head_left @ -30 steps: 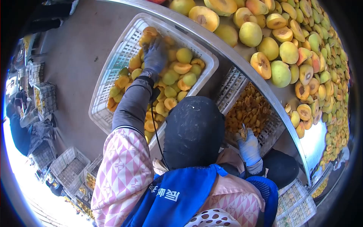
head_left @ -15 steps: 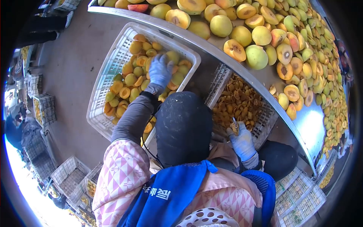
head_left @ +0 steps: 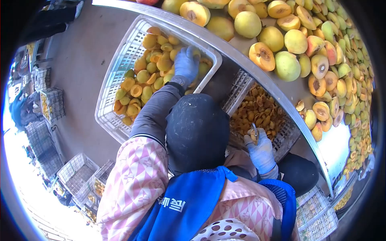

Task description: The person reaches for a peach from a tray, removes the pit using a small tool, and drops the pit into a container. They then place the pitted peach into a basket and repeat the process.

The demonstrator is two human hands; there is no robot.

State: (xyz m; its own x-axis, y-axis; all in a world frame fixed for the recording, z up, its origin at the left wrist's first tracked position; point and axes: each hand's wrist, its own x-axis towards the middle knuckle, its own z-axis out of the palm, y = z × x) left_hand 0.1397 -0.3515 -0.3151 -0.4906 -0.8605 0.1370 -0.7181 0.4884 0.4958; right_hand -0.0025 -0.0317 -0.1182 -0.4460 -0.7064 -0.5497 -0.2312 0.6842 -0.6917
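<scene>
My left hand (head_left: 187, 66), in a blue-grey glove, reaches into a white plastic crate (head_left: 107, 94) of whole and halved peaches (head_left: 136, 90). Its fingers curl over a yellow peach (head_left: 196, 53) near the crate's right corner; the fingertips are partly hidden. My right hand (head_left: 261, 150), in a pale glove, is closed around a small tool with a metal tip (head_left: 255, 128); a tan part shows by the thumb. It stays above a second crate (head_left: 237, 90) of small brownish-orange fruit pieces (head_left: 257, 106).
A metal-edged table (head_left: 241, 60) heaped with peach halves (head_left: 261, 56) curves across the upper right. My dark-covered knee (head_left: 197, 132) rises between the crates. Stacked crates (head_left: 76, 176) stand lower left, and more (head_left: 317, 213) lower right. Another person's legs (head_left: 52, 24) show upper left.
My left hand has moved right within the crate, onto a peach near its corner. The right hand keeps its hold on the tool. The whole view has shifted slightly.
</scene>
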